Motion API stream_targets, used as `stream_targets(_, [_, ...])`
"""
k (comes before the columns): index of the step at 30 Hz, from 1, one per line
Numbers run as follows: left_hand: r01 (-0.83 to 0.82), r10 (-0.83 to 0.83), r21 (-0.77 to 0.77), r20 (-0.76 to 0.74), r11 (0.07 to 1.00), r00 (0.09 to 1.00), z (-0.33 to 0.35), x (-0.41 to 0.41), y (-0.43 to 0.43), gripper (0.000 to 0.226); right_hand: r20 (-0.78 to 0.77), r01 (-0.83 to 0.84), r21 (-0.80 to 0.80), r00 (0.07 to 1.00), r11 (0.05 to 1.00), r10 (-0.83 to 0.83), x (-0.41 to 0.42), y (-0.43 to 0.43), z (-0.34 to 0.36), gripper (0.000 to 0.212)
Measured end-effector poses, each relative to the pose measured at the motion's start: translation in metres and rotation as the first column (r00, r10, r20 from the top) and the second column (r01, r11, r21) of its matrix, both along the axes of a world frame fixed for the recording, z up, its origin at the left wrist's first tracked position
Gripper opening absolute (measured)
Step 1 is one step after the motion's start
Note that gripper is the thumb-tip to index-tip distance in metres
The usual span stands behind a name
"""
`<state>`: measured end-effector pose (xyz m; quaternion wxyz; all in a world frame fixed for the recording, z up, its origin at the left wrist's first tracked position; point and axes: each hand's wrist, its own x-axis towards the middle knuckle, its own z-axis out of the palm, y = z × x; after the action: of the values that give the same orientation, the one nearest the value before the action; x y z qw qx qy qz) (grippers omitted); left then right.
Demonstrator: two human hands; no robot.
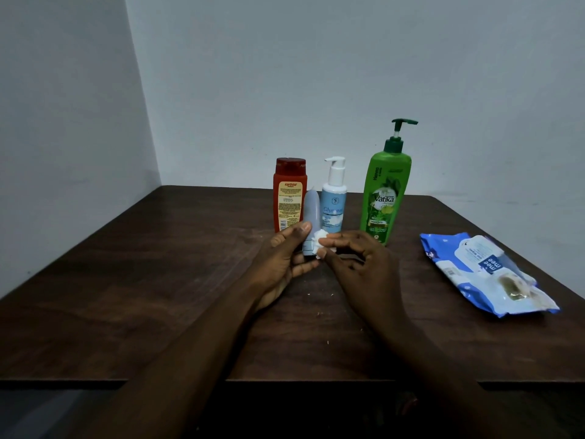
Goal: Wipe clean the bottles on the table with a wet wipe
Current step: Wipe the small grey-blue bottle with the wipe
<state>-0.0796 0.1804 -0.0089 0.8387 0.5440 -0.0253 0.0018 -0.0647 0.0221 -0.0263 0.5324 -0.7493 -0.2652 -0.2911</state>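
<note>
In the middle of the frame the left hand (281, 258) holds a small grey-blue bottle (309, 213) upright, a little above the dark wooden surface (126, 280). Its fingers (305, 268) are curled around the lower part of the bottle, and the thumb presses on the side facing the camera. The right hand (357, 261) is just beside it. Its thumb and first fingers are closed together on a small crumpled wet wipe (317, 241), and the wipe touches the lower right side of the small bottle.

Behind the hands, three other bottles stand upright on the surface near the wall (316, 74). A red bottle (289, 188) with a yellow label is left of centre. A white and blue pump bottle (334, 198) stands just beside it. A green pump bottle (384, 198) (the tallest one) stands apart, more to the right.

At the right of the frame a blue and white pack of wipes (484, 274) lies flat on the surface, well apart from the hands. Some white crumbs (318, 315) lie on the surface below the hands.
</note>
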Motion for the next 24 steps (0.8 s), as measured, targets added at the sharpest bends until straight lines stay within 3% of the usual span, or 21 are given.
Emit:
stream_targets(6, [0.093, -0.095, -0.165, -0.004, 0.982, 0.995, 0.001, 0.0, -0.001, 0.033, -0.052, -0.014, 0.041, 0.999, 0.999, 0.016, 0.004, -0.003, 0.008, 0.02])
stream_targets(14, [0.001, -0.002, -0.135, -0.011, 0.991, 1.0, -0.003, 0.005, 0.002, 0.032, 0.32, 0.116, -0.244, 0.947, 0.963, -0.032, 0.0, 0.0, 0.007, 0.026])
stream_targets(18, [-0.016, 0.014, -0.134, -0.023, 0.991, 1.0, -0.003, 0.005, 0.003, 0.041, 0.386, 0.119, -0.301, 0.923, 0.946, 0.007, -0.001, -0.001, 0.005, 0.031])
stream_targets(21, [-0.021, 0.017, -0.153, -0.027, 0.988, 0.999, -0.002, 0.006, 0.002, 0.034, 0.242, 0.022, -0.174, 0.97, 0.984, 0.021, 0.0, -0.004, 0.008, 0.026])
stream_targets(24, [0.014, -0.018, -0.196, -0.017, 0.98, 1.0, -0.001, 0.006, 0.002, 0.03, -0.163, -0.083, 0.067, 0.982, 0.994, 0.093, 0.005, -0.006, 0.01, 0.021])
